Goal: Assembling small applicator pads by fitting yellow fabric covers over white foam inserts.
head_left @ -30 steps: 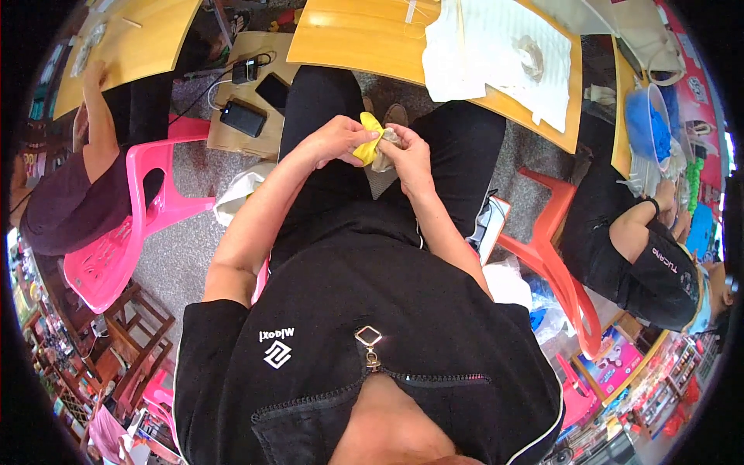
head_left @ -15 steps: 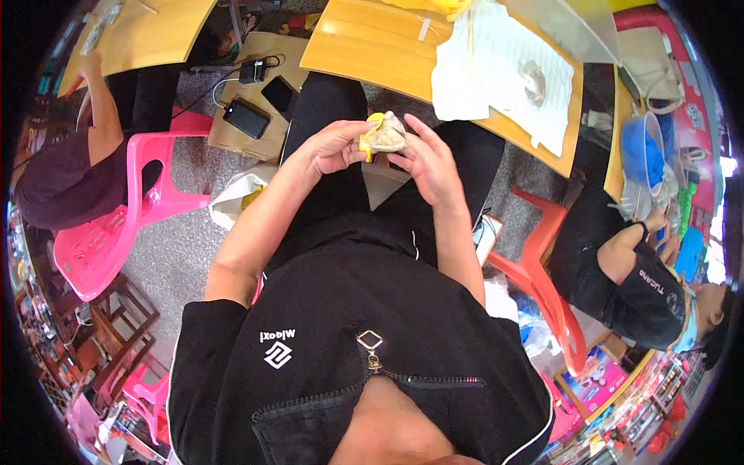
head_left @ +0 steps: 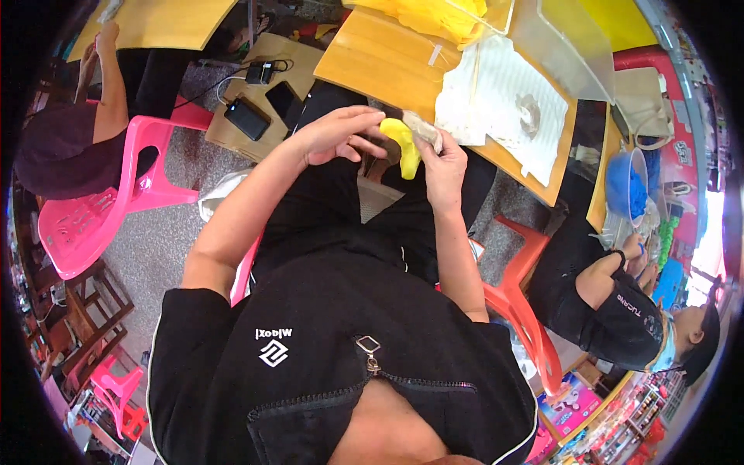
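Near the centre of the frame, the person's right hand (head_left: 446, 167) pinches the lower end of a crumpled, elongated grey-beige piece (head_left: 422, 130) between thumb and fingers. A smooth, bright-yellow, elongated piece (head_left: 405, 147) hangs against its left side, over the lap; whether the right fingertips also grip it cannot be told. The person's left hand (head_left: 337, 139), just left of the yellow piece, has its fingers spread and partly curled; whether its index fingertip touches either piece cannot be told.

At the upper centre stands a yellow-brown wooden table (head_left: 380, 58) with a bright-yellow crumpled bundle (head_left: 449, 19) at its far edge. On its right part lies a large white ridged sheet (head_left: 480, 85), bearing a small greyish crumpled piece (head_left: 528, 115). At the upper left, 2 flat black phone-shaped devices, 1 nearer (head_left: 246, 118) and 1 farther right (head_left: 284, 101), rest on a brown cardboard surface (head_left: 225, 139). A glossy pink plastic chair (head_left: 147, 167) stands at the left, an orange-red plastic chair (head_left: 523, 291) at the lower right. At the right edge, a translucent blue bowl (head_left: 618, 186) holds bright-blue material (head_left: 638, 194)
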Demonstrator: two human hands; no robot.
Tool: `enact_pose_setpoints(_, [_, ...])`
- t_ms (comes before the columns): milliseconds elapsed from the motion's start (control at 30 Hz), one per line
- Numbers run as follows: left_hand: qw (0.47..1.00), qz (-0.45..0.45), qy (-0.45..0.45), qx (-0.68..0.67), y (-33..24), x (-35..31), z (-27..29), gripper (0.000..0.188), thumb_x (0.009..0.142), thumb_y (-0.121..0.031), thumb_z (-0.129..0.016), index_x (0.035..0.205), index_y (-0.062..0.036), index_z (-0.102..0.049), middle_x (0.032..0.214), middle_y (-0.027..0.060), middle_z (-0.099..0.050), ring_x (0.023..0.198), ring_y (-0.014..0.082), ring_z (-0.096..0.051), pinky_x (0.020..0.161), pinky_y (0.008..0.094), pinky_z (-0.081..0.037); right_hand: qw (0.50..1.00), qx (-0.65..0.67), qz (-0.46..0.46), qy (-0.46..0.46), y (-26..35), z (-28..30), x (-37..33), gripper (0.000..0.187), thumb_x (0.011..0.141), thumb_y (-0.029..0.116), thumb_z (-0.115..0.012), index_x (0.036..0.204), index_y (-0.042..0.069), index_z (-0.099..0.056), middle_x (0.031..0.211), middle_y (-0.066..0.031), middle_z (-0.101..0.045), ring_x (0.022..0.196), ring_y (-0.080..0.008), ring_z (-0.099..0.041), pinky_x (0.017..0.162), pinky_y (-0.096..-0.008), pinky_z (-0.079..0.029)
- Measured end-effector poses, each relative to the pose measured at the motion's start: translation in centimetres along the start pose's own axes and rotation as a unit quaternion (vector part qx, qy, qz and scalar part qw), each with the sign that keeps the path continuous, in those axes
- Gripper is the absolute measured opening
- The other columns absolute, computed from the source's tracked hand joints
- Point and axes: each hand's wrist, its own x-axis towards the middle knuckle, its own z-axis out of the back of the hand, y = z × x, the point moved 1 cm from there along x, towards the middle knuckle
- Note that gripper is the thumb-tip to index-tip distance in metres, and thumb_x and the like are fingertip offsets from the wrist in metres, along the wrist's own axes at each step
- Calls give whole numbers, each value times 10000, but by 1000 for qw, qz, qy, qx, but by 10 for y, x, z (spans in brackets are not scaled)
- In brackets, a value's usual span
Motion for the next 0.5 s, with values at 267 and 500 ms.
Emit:
enact_pose_setpoints(267, [977, -157, -145, -8, 24, 3, -22, 179, 848, -100, -654, 1003, -18, -618, 889, 42, -650, 700, 61, -618, 473, 158, -444, 999, 22, -36, -23, 3, -17, 0, 186, 846, 65, -628, 1015, -10, -624, 859, -22, -646, 733, -40, -541, 625, -207, -452])
enact_pose_setpoints(500, [957, -82, -72, -270, 30, 7, -14, 222, 883, -38, -574, 1104, -21, -568, 970, 63, -636, 830, 126, -641, 654, 221, -575, 938, 304, -157, -53, 12, -27, 0, 190, 849, 25, -616, 1037, 21, -591, 939, -31, -639, 742, -83, -594, 580, -204, -478])
